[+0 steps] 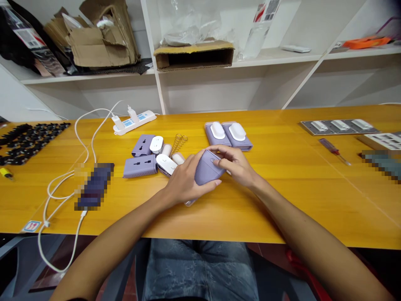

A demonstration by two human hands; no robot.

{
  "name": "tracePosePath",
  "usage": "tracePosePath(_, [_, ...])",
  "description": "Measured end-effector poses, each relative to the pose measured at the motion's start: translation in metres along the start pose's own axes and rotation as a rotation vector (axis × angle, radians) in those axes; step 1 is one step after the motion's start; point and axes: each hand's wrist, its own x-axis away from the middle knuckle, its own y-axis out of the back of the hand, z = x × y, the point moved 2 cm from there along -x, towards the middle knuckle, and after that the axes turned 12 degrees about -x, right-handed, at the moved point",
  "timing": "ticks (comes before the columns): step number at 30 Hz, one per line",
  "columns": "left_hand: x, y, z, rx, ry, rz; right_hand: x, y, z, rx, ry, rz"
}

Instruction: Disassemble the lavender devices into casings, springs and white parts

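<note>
Both hands hold a purple plastic housing [206,169] above the table, in front of me. My left hand [184,179] wraps its left side, with the thumb along the lower edge. My right hand [236,165] grips the upper right side, its thumb on the face near a small oval mark. Something clear and shiny shows under the left palm, too covered to name. Just left of the hands lie a white oval part [166,164], a smaller white socket piece [156,144], pale cylinders and coil springs [179,144]. Two slotted purple housings [140,166] lie beyond those.
Behind the hands sit two purple housings with white tops [237,132]. A power strip [136,122], white cables and a phone [95,186] are on the left, black parts [31,140] farther out. At right lie a screwdriver [333,150] and a grey panel [340,126]. Shelves [213,90] stand behind.
</note>
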Motion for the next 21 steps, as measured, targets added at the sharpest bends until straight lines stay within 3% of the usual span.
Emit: tracePosePath(21, [-0.0003,-0.0008,-0.0013,-0.009,-0.016,-0.003,0.0015,-0.007,0.0032,0.076,0.011,-0.044])
